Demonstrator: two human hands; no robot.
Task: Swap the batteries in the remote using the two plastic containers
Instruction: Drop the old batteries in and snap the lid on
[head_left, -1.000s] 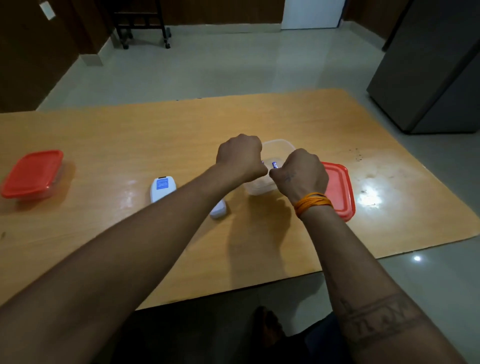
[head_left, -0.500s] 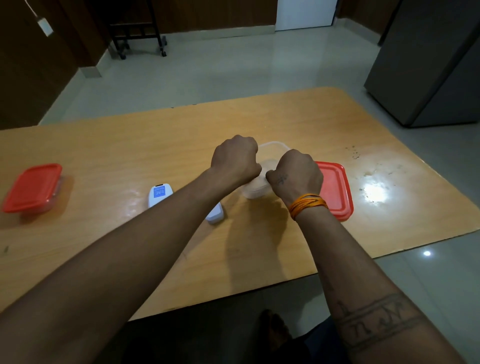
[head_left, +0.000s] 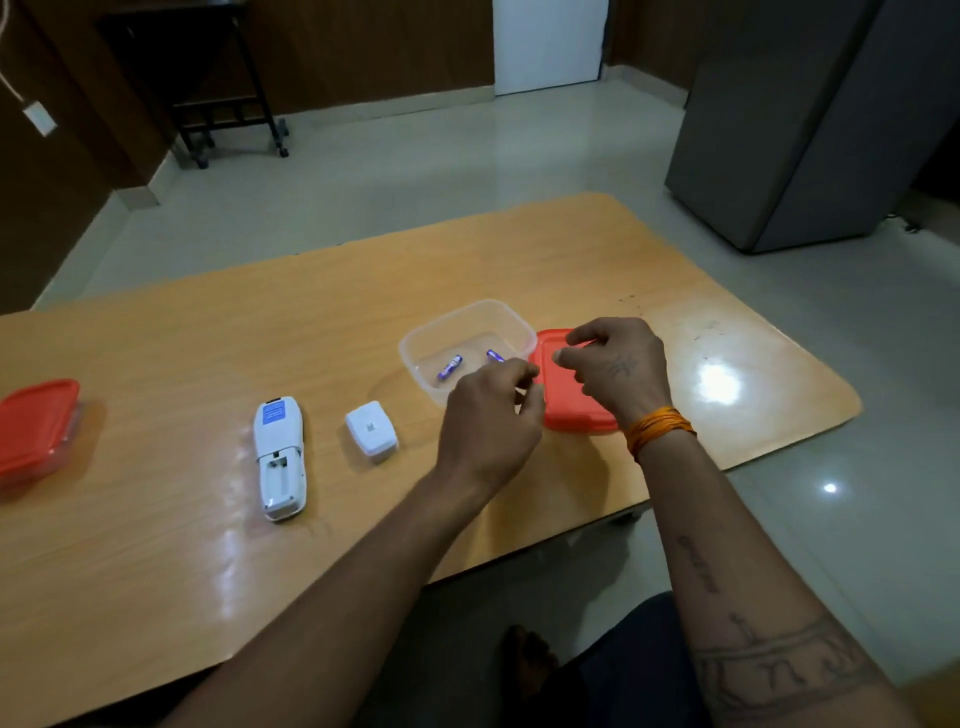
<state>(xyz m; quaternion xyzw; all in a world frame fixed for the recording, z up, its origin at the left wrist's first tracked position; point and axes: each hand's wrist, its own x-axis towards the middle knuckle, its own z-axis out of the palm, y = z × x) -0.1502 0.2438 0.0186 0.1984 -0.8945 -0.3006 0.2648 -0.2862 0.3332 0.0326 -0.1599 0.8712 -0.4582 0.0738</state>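
A clear plastic container (head_left: 467, 312) stands without a lid on the wooden table (head_left: 156, 353). Two purple batteries lie inside it, one (head_left: 449, 368) towards the left and one (head_left: 494, 356) partly hidden by my left hand. Its red lid (head_left: 566, 413) lies flat just to the right. My left hand (head_left: 488, 421) hovers at the container's near edge, fingers loosely curled and holding nothing. My right hand (head_left: 615, 364) hangs over the lid with its fingers apart. The white remote (head_left: 279, 457) lies face down with its battery bay uncovered, and its cover (head_left: 371, 434) rests beside it.
A second container with a red lid on it (head_left: 36, 426) sits at the table's far left edge. A grey cabinet (head_left: 810, 119) stands on the floor beyond the right corner, and a dark wheeled cart (head_left: 223, 88) is at the back wall.
Both fists were together over the clear container, with a battery tip showing between them. Now the hands have drawn back and loosened, and two batteries lie in the container.
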